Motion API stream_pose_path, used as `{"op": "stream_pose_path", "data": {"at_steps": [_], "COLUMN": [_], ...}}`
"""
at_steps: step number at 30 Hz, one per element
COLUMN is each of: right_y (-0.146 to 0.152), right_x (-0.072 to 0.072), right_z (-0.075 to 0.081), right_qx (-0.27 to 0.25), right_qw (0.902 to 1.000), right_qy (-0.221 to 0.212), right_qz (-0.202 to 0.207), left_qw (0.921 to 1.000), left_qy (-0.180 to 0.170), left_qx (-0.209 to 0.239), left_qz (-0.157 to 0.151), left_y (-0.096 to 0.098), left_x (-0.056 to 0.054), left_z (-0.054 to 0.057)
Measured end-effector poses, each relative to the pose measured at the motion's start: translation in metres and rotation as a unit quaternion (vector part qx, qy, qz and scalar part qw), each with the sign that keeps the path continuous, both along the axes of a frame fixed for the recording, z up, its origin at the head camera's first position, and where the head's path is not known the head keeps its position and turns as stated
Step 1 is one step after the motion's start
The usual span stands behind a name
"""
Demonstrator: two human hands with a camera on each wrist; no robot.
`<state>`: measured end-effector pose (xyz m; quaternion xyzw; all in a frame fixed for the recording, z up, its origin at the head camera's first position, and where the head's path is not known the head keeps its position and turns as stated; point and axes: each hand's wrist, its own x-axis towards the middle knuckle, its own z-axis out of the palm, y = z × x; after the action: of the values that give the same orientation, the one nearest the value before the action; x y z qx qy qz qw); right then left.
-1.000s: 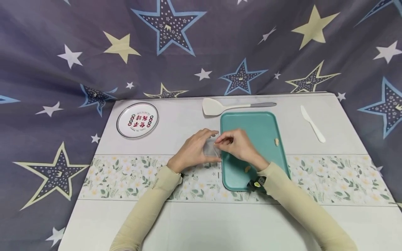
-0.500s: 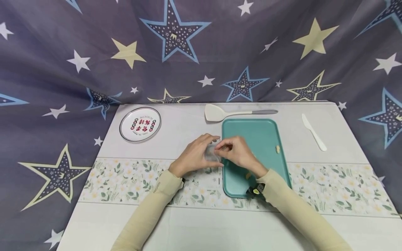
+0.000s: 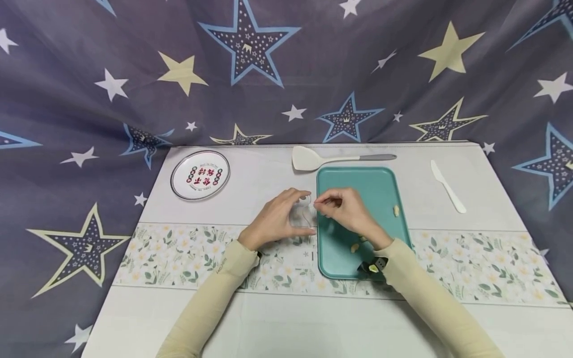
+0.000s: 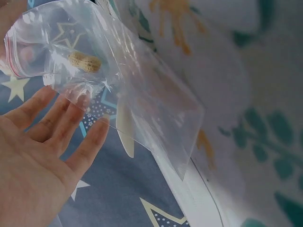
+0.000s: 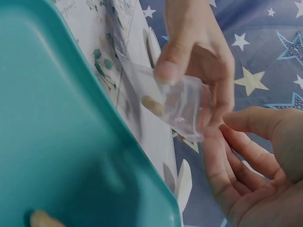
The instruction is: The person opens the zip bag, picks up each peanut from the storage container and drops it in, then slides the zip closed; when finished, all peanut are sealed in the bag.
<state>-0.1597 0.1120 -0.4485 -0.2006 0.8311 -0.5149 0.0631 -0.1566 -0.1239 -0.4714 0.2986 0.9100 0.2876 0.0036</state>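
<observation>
A clear zip bag (image 3: 297, 215) with a red seal line hangs between my hands at the tray's left edge. One unshelled peanut (image 4: 85, 62) lies inside it. My left hand (image 3: 275, 219) holds the bag near its mouth, thumb and fingers spread on opposite sides. The thumb shows on the film in the right wrist view. At the bag's mouth my right hand (image 3: 342, 209) pinches, thumb against fingertips, right by the red-lined edge; the tips partly hide what is between them. Under the right hand is a teal tray (image 3: 371, 179) with a few peanuts (image 3: 396, 211) on it.
A white spatula (image 3: 309, 159) with a grey handle lies behind the tray. The white plastic knife (image 3: 447, 188) is to the right. At the back left stands a round plate (image 3: 200, 175) with red lettering. A star-patterned curtain (image 3: 286, 69) hangs behind the table.
My right hand has drawn slightly to the right, and the bag's mouth has gone from straight to a more bowed edge. The left hand stays nearly in place. The head view has tilted a little.
</observation>
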Motion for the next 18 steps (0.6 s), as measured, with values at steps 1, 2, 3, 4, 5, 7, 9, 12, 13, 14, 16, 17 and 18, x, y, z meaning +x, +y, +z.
{"op": "stream_pose_path", "data": {"at_steps": [1,2,3,4,5,7,9,12,13,14,16,17,18], "right_y": [0.003,0.005,0.008,0.011,0.015,0.023,0.032,0.048,0.053,0.058,0.067,0.072,0.077], "right_x": [0.0,0.0,0.0,0.0,0.0,0.0,0.0,0.002,0.003,0.004,0.005,0.005,0.006], "right_z": [0.0,0.001,0.001,0.002,0.001,-0.001,-0.003,-0.007,-0.007,-0.008,-0.009,-0.011,-0.012], "right_qx": [-0.002,-0.004,-0.005,-0.006,-0.005,-0.005,-0.001,0.01,0.019,0.027,0.042,0.051,0.059], "right_qw": [1.0,1.0,0.9999,0.9999,0.9998,0.9997,0.9996,0.9992,0.9989,0.9985,0.9976,0.997,0.9963], "right_qy": [-0.002,-0.004,-0.006,-0.008,-0.008,-0.01,-0.011,-0.018,-0.02,-0.022,-0.027,-0.028,-0.028], "right_qz": [-0.003,-0.006,-0.009,-0.012,-0.015,-0.02,-0.025,-0.033,-0.038,-0.041,-0.047,-0.051,-0.055], "left_qw": [1.0,1.0,1.0,0.9999,0.9999,0.9998,0.9998,0.9997,0.9997,0.9996,0.9995,0.9994,0.9994], "left_qy": [-0.002,-0.002,-0.003,-0.003,-0.003,-0.002,-0.003,-0.005,-0.006,-0.007,-0.008,-0.009,-0.009], "left_qx": [-0.002,-0.005,-0.006,-0.009,-0.01,-0.015,-0.016,-0.018,-0.019,-0.02,-0.026,-0.027,-0.028], "left_qz": [0.001,0.003,0.004,0.006,0.007,0.01,0.012,0.015,0.015,0.016,0.019,0.02,0.02], "left_y": [0.0,0.0,0.0,0.0,0.0,0.0,0.001,0.001,0.001,0.0,0.0,0.0,0.0], "left_x": [0.0,0.0,-0.001,-0.001,-0.001,-0.001,-0.001,-0.001,-0.001,-0.001,-0.001,-0.001,-0.001], "left_z": [0.0,0.0,0.0,0.0,0.0,0.0,0.0,0.0,0.0,0.0,0.0,0.001,0.001]}}
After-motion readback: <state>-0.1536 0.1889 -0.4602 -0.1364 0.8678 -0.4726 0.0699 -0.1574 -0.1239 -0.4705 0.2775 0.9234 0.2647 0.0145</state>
